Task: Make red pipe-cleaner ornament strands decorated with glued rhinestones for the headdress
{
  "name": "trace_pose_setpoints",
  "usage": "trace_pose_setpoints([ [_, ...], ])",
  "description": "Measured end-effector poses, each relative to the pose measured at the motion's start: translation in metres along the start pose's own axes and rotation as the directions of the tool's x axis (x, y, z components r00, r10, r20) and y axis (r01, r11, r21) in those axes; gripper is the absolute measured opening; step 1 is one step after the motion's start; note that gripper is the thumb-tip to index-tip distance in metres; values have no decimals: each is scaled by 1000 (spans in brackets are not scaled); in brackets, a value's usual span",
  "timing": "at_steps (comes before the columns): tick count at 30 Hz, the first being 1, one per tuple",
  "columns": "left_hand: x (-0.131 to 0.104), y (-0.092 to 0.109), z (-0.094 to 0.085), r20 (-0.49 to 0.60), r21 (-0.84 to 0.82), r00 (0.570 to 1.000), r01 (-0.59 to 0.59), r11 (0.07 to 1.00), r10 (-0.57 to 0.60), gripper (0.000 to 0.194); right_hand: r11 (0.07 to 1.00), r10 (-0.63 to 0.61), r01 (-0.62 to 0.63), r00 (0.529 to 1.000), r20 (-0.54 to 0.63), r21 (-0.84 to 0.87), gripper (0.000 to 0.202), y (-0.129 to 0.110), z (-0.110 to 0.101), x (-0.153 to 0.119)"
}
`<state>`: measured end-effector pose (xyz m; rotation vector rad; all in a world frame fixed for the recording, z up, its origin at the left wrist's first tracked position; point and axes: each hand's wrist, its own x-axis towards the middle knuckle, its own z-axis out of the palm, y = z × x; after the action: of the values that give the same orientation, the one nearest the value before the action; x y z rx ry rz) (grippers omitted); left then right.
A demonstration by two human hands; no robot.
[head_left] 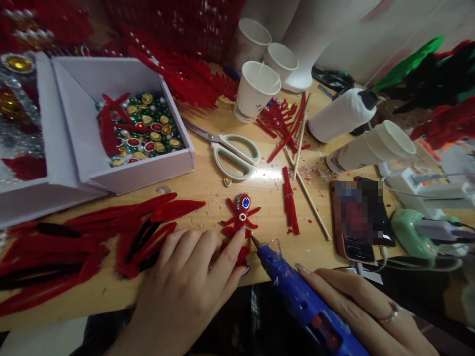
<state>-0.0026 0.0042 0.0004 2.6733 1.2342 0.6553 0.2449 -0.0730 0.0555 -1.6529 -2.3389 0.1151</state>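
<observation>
My right hand is wrapped around a blue hot glue gun, its tip pointing up and left. The metal tip meets or nearly meets the lower part of a fuzzy red ornament. This ornament has a blue gem, a small pearl-ringed bead and several thin red arms. My left hand pinches its lower end, index finger on top and thumb at the side; the fingers partly hide it. A small yellow gem lies just above, beside the scissors with pale green handles.
A white box of beads and gems stands at left. Red fuzzy strips spread in front of it. Paper cups, wooden sticks, a white bottle, a phone and a green power socket with cables line the right side.
</observation>
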Motion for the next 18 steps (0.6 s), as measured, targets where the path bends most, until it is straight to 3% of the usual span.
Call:
trace_pose_setpoints([
  [7, 5, 1, -1, 12, 39, 999, -32, 999, 32, 37, 997, -41, 39, 999, 32, 72, 34, 0, -2, 8],
  [15, 3, 0, -1, 29, 46, 999, -28, 999, 27, 42, 993, -76, 84, 993, -87, 86, 31, 3, 6, 12],
  [18, 4, 1, -1, 18, 32, 1000, -19, 999, 19, 40, 994, -69, 76, 994, -81, 83, 32, 3, 5, 13],
])
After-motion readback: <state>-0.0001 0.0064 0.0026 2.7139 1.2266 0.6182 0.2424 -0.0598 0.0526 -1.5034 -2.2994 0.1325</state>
